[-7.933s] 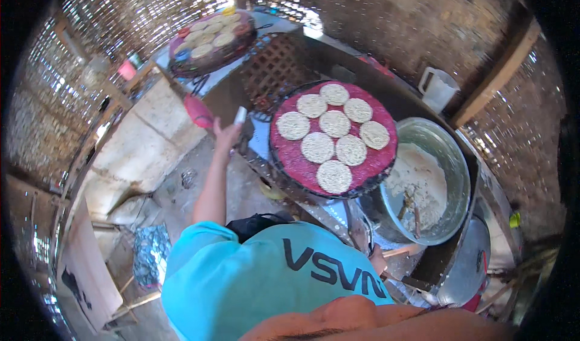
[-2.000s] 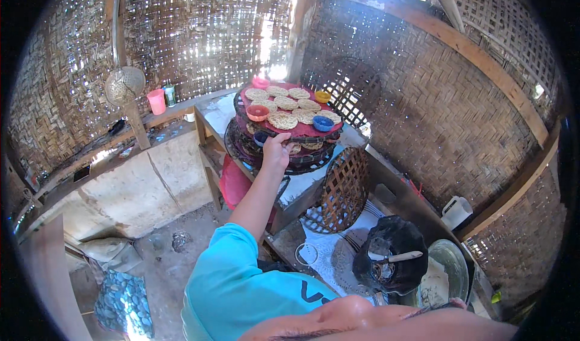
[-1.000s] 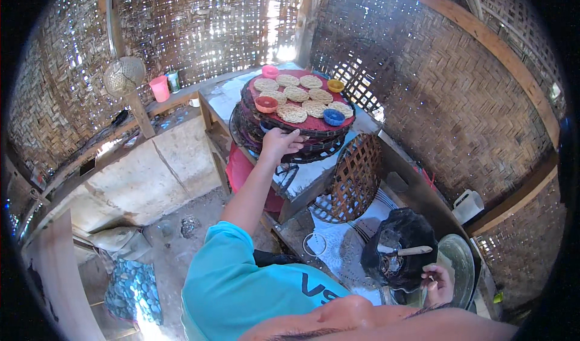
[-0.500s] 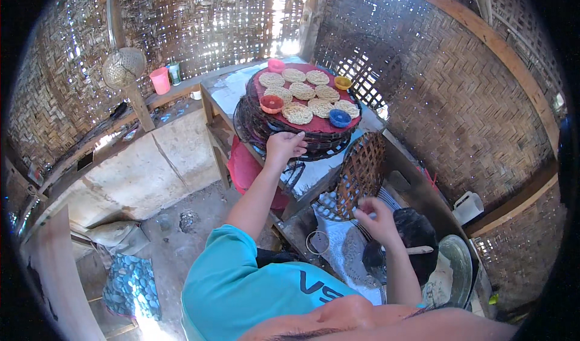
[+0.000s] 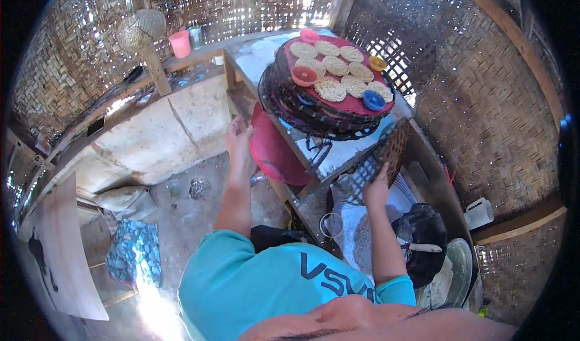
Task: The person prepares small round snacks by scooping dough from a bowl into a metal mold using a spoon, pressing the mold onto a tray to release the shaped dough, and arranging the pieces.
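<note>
My left hand (image 5: pixel 239 136) is raised beside a round red-pink tray (image 5: pixel 275 153), with its fingers apart and nothing visible in them. That tray stands tilted below the table's edge. My right hand (image 5: pixel 377 190) grips the lower edge of a brown openwork woven tray (image 5: pixel 394 149), which is tilted nearly edge-on. Ahead of both hands is a stack of dark round woven trays (image 5: pixel 281 108). Its red top (image 5: pixel 338 102) carries several flat, pale round pieces (image 5: pixel 330 89) and small bowls: a red bowl (image 5: pixel 304 75), a blue bowl (image 5: pixel 374 100), a yellow bowl (image 5: pixel 377 63) and a pink bowl (image 5: pixel 309 35).
Right of me are a black pot (image 5: pixel 426 220) with a pale handle across it and a large greenish basin (image 5: pixel 464 259). A white jug (image 5: pixel 479 213) hangs by the woven wall. Pink cup (image 5: pixel 180 44) sits on the left ledge; a blue patterned cushion (image 5: pixel 134 253) lies on the floor.
My left hand has moved from the stack's front edge down and left, near the red-pink tray. My right hand has risen onto the brown woven tray, which has turned more edge-on. The view has shifted.
</note>
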### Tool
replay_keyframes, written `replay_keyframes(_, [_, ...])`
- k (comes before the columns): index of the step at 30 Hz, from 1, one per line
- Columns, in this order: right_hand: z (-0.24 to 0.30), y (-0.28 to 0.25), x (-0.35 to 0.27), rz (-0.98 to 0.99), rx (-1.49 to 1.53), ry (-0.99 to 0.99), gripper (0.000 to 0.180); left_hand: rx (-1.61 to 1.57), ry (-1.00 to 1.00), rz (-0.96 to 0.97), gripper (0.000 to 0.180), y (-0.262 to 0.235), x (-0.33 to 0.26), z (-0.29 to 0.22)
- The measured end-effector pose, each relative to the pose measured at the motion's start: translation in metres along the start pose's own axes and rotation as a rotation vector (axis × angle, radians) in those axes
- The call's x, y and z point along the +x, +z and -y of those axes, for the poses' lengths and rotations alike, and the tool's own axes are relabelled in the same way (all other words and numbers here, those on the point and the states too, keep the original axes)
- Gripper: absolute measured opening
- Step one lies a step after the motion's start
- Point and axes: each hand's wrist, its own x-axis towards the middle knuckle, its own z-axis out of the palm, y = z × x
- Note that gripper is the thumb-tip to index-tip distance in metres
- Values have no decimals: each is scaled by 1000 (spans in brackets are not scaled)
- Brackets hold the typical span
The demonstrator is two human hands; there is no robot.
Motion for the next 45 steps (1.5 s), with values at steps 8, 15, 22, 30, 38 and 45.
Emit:
replay_keyframes(8, [-61,-127,20,-323,47,34,33,178,-569,41,24,-91,26,216])
replay_keyframes(15, [-89,-214,-73,-457,1086,281,23,110,-544,-41,26,-88,28,245])
replay_keyframes(22, [-134,-213,-175,-717,1301,662,19,-156,-842,109,38,-27,13,160])
replay_keyframes(30, [-203,-164,-234,-677,1482,853,25,-91,-558,151,24,-70,45,186])
replay_keyframes(38, [-216,-163,-244,-544,1383,818,49,1617,240,-201,33,-25,-25,119])
replay_keyframes(45, [-230,-170,-261,-537,685,869,70,783,-79,-73,33,-3,-18,34])
